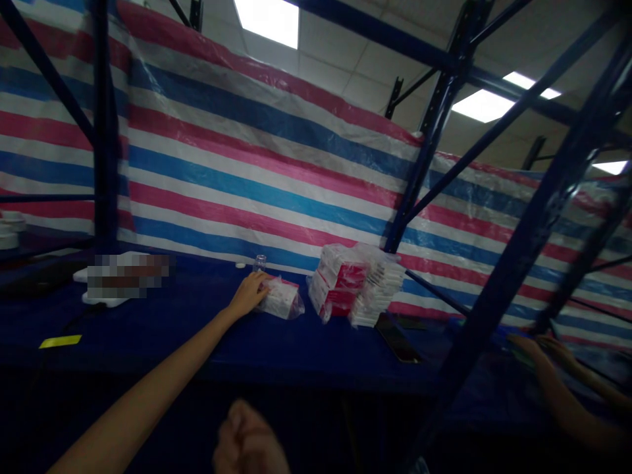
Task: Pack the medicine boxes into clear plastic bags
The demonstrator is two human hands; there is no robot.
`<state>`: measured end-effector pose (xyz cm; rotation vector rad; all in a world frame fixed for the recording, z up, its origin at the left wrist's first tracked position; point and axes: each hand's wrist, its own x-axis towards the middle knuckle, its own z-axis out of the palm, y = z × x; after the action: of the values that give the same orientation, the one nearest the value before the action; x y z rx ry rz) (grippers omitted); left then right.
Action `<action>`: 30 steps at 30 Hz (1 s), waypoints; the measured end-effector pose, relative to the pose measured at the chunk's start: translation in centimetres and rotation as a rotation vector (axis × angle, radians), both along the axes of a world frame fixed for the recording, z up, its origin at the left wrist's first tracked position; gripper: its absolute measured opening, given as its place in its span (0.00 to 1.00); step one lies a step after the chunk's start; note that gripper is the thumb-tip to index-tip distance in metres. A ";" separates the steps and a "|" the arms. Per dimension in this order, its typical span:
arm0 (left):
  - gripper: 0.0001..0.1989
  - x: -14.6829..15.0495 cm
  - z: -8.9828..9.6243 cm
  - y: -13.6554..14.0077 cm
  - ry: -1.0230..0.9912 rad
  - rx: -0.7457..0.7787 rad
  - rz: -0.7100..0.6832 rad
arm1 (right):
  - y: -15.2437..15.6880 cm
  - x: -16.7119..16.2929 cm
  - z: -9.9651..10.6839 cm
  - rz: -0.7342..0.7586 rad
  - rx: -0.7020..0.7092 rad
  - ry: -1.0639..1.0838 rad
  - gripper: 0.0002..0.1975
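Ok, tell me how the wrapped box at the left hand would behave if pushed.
The box looks straight-edged, so probably fairly stiff. Its loose, shiny plastic may slip or crinkle. Lying low, it seems unlikely to tip.

Right hand [251, 440] blurred, cut off by bottom edge, white item [108, 293] partly pixelated

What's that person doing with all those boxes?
The person's left hand is on a small plastic-wrapped red-and-white pack lying on the blue surface. The right hand is nearer the camera, in front of the surface, with its fingers curled; it is too blurry to tell if it holds anything. Beside the pack stand more red-and-white boxes in clear plastic, next to a white stack. At the far right, someone else's arms reach over the surface too.
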<state>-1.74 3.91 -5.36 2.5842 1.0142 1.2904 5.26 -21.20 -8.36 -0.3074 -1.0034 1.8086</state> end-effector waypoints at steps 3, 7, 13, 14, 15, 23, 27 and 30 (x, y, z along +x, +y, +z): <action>0.10 0.3 0.1 0.3 -0.007 -0.018 0.050 | 5.7 3.0 2.4 -0.297 0.090 -0.072 0.08; 0.06 0.1 -0.3 0.3 -0.087 -0.071 0.096 | 14.6 7.2 6.1 -1.018 0.561 -0.784 0.10; 0.09 -0.5 -0.3 -0.8 -0.109 0.049 0.088 | 21.1 9.0 5.5 -1.076 0.712 -1.405 0.10; 0.10 -0.5 -0.2 -0.9 -0.110 0.060 0.091 | 21.3 9.0 5.1 -1.092 0.707 -1.410 0.09; 0.11 -0.6 -0.1 -0.9 -0.106 0.067 0.099 | 21.4 9.0 4.7 -1.117 0.712 -1.426 0.09; 0.10 -0.7 0.1 -1.6 -0.082 0.076 0.183 | 21.1 10.4 4.0 -1.205 0.691 -1.598 0.11; 0.07 -1.0 0.4 -1.8 -0.107 0.032 0.284 | 21.3 10.9 3.8 -1.303 0.616 -1.558 0.12; 0.07 -1.1 0.5 -1.5 -0.203 -0.036 0.312 | 21.5 10.7 3.6 -1.344 0.555 -1.494 0.15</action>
<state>-2.84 2.36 -4.89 2.2747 1.4229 1.5462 16.00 0.26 -4.73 -1.5962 -1.5409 -0.1890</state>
